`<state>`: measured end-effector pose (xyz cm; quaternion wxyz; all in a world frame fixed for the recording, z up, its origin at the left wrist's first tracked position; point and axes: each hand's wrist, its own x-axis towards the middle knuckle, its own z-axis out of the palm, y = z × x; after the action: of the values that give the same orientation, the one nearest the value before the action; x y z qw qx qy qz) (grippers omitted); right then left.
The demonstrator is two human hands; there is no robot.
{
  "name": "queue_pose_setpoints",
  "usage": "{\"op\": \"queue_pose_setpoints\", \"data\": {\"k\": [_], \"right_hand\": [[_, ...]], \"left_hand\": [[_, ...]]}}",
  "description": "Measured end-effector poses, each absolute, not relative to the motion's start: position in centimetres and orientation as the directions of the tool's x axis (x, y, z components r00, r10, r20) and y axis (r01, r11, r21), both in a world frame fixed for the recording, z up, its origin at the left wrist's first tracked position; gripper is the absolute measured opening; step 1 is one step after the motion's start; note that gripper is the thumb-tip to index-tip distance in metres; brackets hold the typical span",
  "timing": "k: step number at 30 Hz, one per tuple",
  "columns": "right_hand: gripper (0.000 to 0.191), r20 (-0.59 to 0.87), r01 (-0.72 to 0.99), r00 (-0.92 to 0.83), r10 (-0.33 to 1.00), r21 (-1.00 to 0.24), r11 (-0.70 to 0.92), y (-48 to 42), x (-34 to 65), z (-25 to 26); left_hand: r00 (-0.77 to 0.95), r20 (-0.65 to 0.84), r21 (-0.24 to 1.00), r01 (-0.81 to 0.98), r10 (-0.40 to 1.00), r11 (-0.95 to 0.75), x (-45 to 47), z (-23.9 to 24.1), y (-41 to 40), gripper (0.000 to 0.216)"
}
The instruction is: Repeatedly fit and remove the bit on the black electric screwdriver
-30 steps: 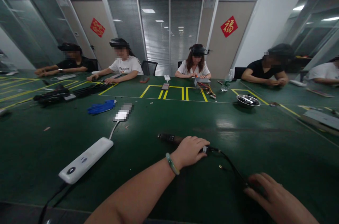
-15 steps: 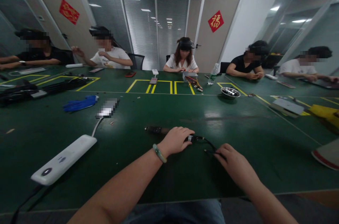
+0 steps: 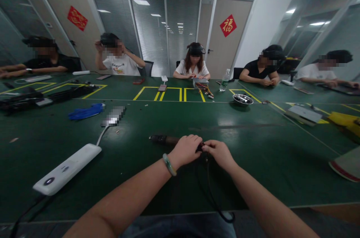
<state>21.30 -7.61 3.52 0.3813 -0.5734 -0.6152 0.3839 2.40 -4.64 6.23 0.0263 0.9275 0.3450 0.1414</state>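
Observation:
A dark corded electric screwdriver point(image 3: 170, 140) lies across the table in front of me, its small metal tip to the left. Over the right part of its body my left hand point(image 3: 189, 148) is wrapped, a green bangle on the wrist. Thumb and fingers of my right hand point(image 3: 218, 152) pinch at the tool's right end, close against my left fingertips. The black cable point(image 3: 209, 183) runs down from there towards me and loops over the table's front edge. What exactly sits between the right fingertips is mostly hidden.
On the left lie a white power bank-like device point(image 3: 67, 168), a pixelated phone-like thing point(image 3: 113, 116) and a blue glove point(image 3: 87, 112). A metal bowl point(image 3: 243, 99) and a bottle point(image 3: 225, 80) stand farther off. Several people sit across the green table point(image 3: 270, 178).
My right hand has moved left from the loose cable to the tool's end. The cable now hangs towards me over the edge. My left hand keeps its hold.

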Motion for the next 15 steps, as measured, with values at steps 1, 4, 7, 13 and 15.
{"op": "queue_pose_setpoints", "data": {"k": [1,4,7,13,15], "right_hand": [[0.023,0.057,0.391,0.014,0.998,-0.919,0.047,-7.4,21.1,3.0],[0.028,0.098,0.383,0.148,0.984,-0.923,0.035,-7.6,21.4,2.5],[0.026,0.141,0.516,0.179,0.974,-0.856,0.030,-8.2,22.2,2.9],[0.025,0.183,0.717,0.196,0.963,-0.696,-0.014,-8.7,22.6,3.9],[0.026,0.177,0.742,0.193,0.965,-0.670,-0.026,-8.6,22.7,3.8]], "left_hand": [[0.712,0.251,0.143,0.643,0.656,-0.753,2.7,6.1,-4.6,0.027],[0.691,0.255,0.141,0.666,0.677,-0.732,3.6,5.7,-4.1,0.025],[0.689,0.264,0.145,0.664,0.675,-0.734,4.2,5.3,-3.7,0.016],[0.693,0.299,0.175,0.635,0.655,-0.752,4.4,4.7,-3.4,0.008],[0.690,0.308,0.191,0.630,0.655,-0.753,4.3,4.6,-3.4,0.009]]}}
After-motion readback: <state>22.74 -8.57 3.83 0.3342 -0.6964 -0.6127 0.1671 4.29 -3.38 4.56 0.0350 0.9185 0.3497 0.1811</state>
